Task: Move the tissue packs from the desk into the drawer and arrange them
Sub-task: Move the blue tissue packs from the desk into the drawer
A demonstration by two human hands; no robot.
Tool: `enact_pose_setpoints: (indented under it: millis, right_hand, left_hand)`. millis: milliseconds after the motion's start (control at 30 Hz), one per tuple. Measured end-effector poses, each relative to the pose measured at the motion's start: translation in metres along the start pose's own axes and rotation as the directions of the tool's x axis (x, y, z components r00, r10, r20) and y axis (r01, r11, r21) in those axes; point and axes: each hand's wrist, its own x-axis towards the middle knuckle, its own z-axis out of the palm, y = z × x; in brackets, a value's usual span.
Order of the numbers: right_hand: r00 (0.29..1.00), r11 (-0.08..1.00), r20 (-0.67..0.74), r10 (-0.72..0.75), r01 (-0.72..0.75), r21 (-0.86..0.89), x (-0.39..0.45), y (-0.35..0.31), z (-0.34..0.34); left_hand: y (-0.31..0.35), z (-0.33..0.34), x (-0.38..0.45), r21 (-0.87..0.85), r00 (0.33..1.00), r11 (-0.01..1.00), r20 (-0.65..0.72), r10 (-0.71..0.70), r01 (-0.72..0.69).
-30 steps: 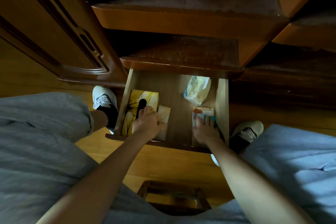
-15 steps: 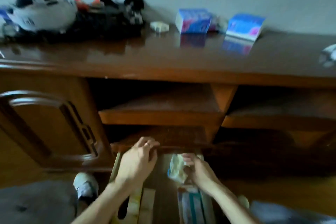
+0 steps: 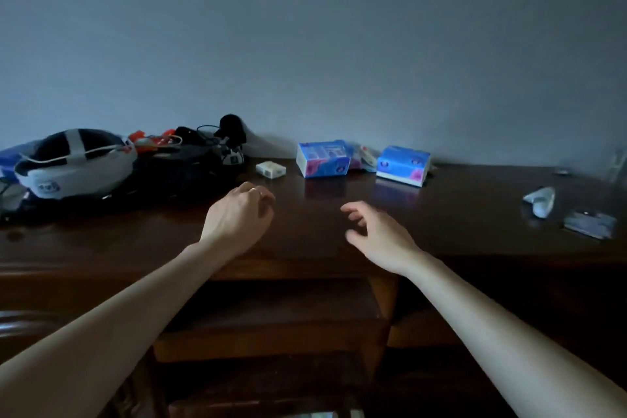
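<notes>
Two blue tissue packs stand at the back of the dark wooden desk [image 3: 305,237] by the wall: one pack [image 3: 322,159] near the middle, the other pack [image 3: 403,165] to its right, with a smaller pink-and-white packet [image 3: 364,156] between them. A small white pack [image 3: 270,169] lies left of them. My left hand [image 3: 239,214] hovers over the desk with fingers curled and holds nothing. My right hand [image 3: 380,234] is spread above the desk, empty. Both hands are short of the packs. The drawer is almost wholly out of view at the bottom edge.
A white-and-black helmet-like object [image 3: 73,163] and a heap of dark gear with cables [image 3: 193,159] fill the desk's left. A crumpled white thing [image 3: 540,200] and a flat dark card [image 3: 589,223] lie at the right. Open shelves sit under the desktop.
My view has swung up from the open drawer to the desktop. Both hands have left the packs in the drawer and risen, empty, over the desk.
</notes>
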Motion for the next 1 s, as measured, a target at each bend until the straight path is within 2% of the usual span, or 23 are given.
enact_pose_setpoints:
  millis: [100, 233, 400, 467, 533, 600, 700, 833, 933, 1000]
  right_hand:
    - [0.996, 0.972, 0.000, 0.088, -0.086, -0.216, 0.044, 0.032, 0.004]
    - [0.978, 0.948, -0.063, 0.198, -0.208, -0.241, 0.106, 0.074, -0.004]
    - [0.930, 0.863, -0.292, 0.223, -0.327, -0.384, 0.191, 0.130, -0.027]
    - [0.899, 0.833, -0.344, 0.269, -0.397, -0.385, 0.224, 0.151, -0.034]
    - [0.874, 0.798, -0.344, 0.342, -0.464, -0.385, 0.250, 0.173, -0.036]
    - [0.863, 0.740, -0.322, 0.389, -0.501, -0.449, 0.263, 0.192, -0.028]
    - [0.869, 0.683, -0.387, 0.307, -0.485, -0.547, 0.269, 0.210, -0.017]
    - [0.886, 0.640, -0.365, 0.285, -0.460, -0.616, 0.267, 0.201, -0.025]
    - [0.898, 0.574, -0.293, 0.329, -0.437, -0.692, 0.258, 0.185, -0.038]
    - [0.898, 0.569, -0.251, 0.360, -0.425, -0.704, 0.246, 0.172, -0.045]
  left_hand:
    - [0.003, 0.032, 0.041, 0.006, 0.997, 0.999, 0.071, -0.040, 0.040]
    - [0.020, 0.071, 0.111, 0.011, 0.993, 1.000, 0.116, -0.001, -0.001]
    - [0.039, 0.117, 0.229, 0.114, 0.989, 0.993, 0.143, 0.027, -0.044]
    - [0.038, 0.144, 0.266, 0.200, 0.980, 0.977, 0.196, 0.033, -0.073]
    - [0.029, 0.176, 0.286, 0.206, 0.951, 0.977, 0.308, -0.004, -0.062]
    - [0.015, 0.207, 0.292, 0.153, 0.933, 0.988, 0.356, -0.055, 0.001]
    - [0.002, 0.228, 0.297, 0.155, 0.958, 0.988, 0.284, -0.032, -0.013]
    - [0.009, 0.222, 0.286, 0.226, 0.972, 0.974, 0.231, -0.030, -0.024]
    - [0.021, 0.208, 0.260, 0.231, 0.975, 0.972, 0.222, -0.018, -0.034]
    - [0.026, 0.193, 0.239, 0.212, 0.973, 0.976, 0.229, 0.004, -0.054]
